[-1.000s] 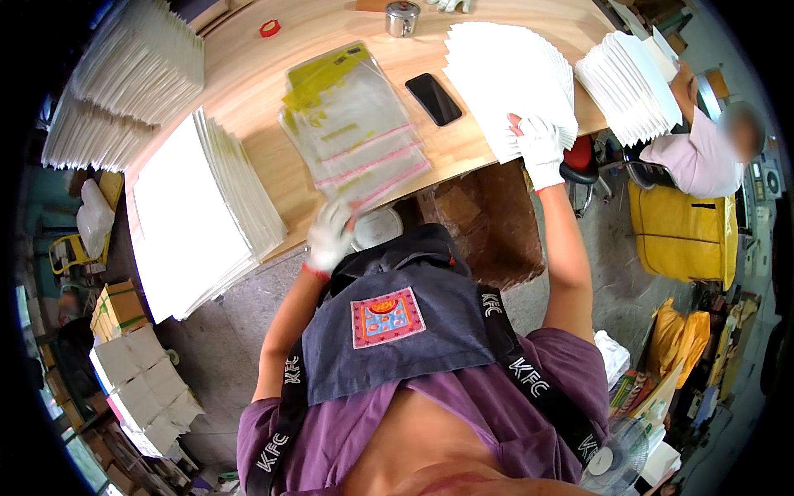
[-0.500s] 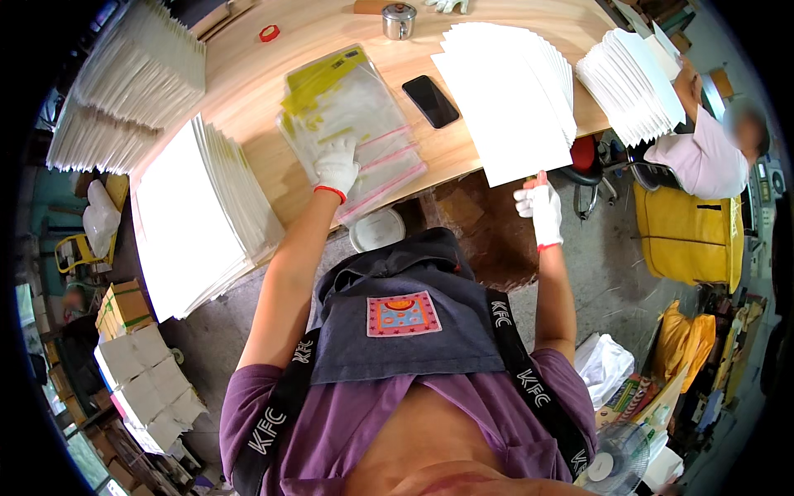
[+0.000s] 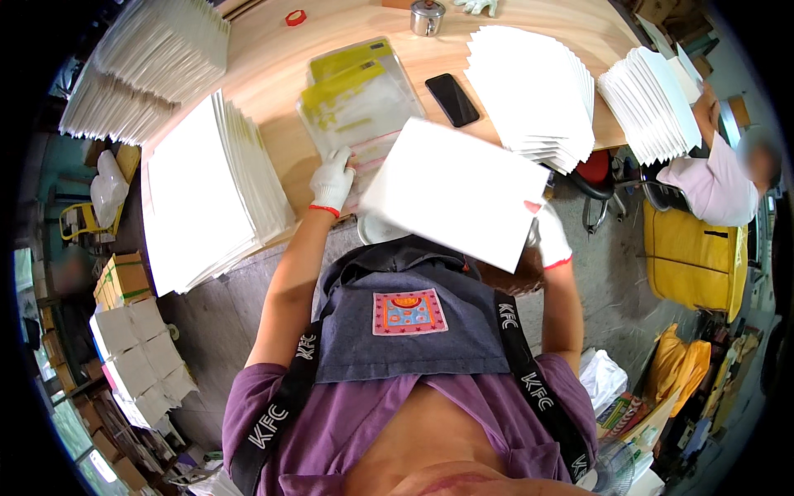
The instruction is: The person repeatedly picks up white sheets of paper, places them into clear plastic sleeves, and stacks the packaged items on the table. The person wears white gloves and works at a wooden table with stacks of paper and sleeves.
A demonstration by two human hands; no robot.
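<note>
My right hand [image 3: 551, 235], in a white glove with a red cuff, grips a white sheet [image 3: 459, 186] by its right corner. The sheet is tilted in the air over the table's near edge, slightly blurred. My left hand [image 3: 333, 178], gloved the same way, pinches the open edge of a clear plastic bag [image 3: 361, 120] with yellow-green printing and pink strips. Several such bags lie stacked on the wooden table, partly hidden by the sheet. A fanned stack of white sheets [image 3: 538, 91] lies to the right, beyond my right hand.
A black phone [image 3: 452, 100] lies between bags and sheets. Tall stacks [image 3: 169, 50] and a filled pile [image 3: 198, 186] stand left. A metal cup [image 3: 427, 17] and red tape roll [image 3: 295, 17] sit at the back. On the right, another person [image 3: 715, 169] sits by another sheet stack [image 3: 645, 103].
My right hand has drawn a white sheet off the fanned stack and swung it left toward the bags. My left hand has shifted to the bag's near edge and closed there.
</note>
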